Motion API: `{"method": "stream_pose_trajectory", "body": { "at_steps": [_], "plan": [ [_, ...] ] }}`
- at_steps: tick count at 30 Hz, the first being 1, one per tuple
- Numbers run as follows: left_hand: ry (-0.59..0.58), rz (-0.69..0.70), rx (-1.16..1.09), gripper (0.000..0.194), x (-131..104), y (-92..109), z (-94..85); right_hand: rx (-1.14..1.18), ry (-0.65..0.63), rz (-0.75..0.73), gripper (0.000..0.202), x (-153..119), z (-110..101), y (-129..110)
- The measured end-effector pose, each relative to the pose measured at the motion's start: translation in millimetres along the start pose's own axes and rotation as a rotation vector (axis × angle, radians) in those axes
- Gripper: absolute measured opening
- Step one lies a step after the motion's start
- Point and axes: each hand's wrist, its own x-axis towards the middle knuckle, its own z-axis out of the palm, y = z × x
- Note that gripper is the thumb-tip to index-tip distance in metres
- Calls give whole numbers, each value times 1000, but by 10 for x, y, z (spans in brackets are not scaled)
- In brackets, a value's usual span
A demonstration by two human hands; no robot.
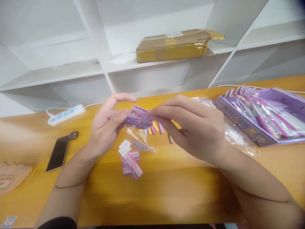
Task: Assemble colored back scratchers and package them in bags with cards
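A small purple printed header card [138, 117] is held up above the table between both hands. My left hand [105, 127] grips its left edge between thumb and fingers. At the card's right edge, the fingertips of my right hand [193, 127] are pinched. Below the card hangs a clear plastic bag [140, 138]; whether they are joined is hard to make out. Several pink and purple printed cards [132, 165] lie in a loose pile underneath, with a white label [125, 147] beside them. Several coloured pens [153, 128] lie behind, partly covered by my right hand.
At the right, a purple display box [247, 127] holds several bagged pink items, with clear plastic bags [235, 136] next to it. A phone [57, 153] and a power strip [66, 115] lie left. A taped parcel [173, 46] rests on the white shelf [124, 65].
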Motion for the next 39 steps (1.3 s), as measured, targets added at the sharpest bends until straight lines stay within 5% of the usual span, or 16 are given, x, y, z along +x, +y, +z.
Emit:
{"method": "stream_pose_trajectory", "body": {
  "at_steps": [12, 27, 35, 39],
  "plan": [
    [28, -19, -29, 30, -69, -11, 102, -70, -84, 21, 25, -82, -26, -142],
    [91, 75, -32, 44, -82, -166, 265, 499, 8, 281, 26, -98, 272, -124],
    [26, 109, 32, 27, 56, -112, 91, 411, 109, 241, 29, -34, 132, 20],
    [62, 112, 100, 24, 110, -104, 0, 347, 63, 191, 34, -6, 52, 88]
  ]
}}
